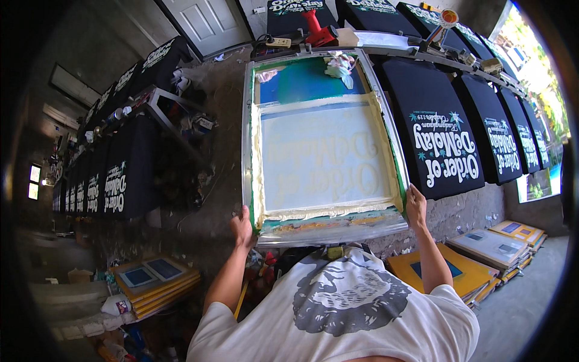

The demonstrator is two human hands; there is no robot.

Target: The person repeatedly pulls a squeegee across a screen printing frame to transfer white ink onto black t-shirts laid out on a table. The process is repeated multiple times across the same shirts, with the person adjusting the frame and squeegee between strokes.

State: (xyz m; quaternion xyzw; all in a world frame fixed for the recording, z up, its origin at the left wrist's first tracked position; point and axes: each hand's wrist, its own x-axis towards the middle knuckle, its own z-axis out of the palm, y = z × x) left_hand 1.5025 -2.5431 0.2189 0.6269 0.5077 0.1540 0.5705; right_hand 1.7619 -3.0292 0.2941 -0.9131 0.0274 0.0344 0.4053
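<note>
Screen frame point(325, 157) is held centrally; near left edge pinched by left hand point(242, 227), near right edge by right hand point(416, 207). Crumpled cloth point(341, 67) seen at frame's far end. Printed black fabric panels point(431, 130) lined up at right.

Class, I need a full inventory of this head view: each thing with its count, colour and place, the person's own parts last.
Printing screen: one, silver frame with pale mesh, centre
Crumpled wads: two, pale, screen's far end
Handheld tool: one, red and black, beyond the screen
Power strip: one, cream, left of the tool
Printed fabric panels: over a dozen, dark with white print, left, right and far
Stacked frames: several piles, yellow or pale, lower left and right
Door: one, white, top left
Clutter: uncountable, too dark, left
T-shirt: one, white with grey print, bottom
Left hand: one, bare, fingers at screen's left edge
Right hand: one, bare, fingers at screen's right edge
</note>
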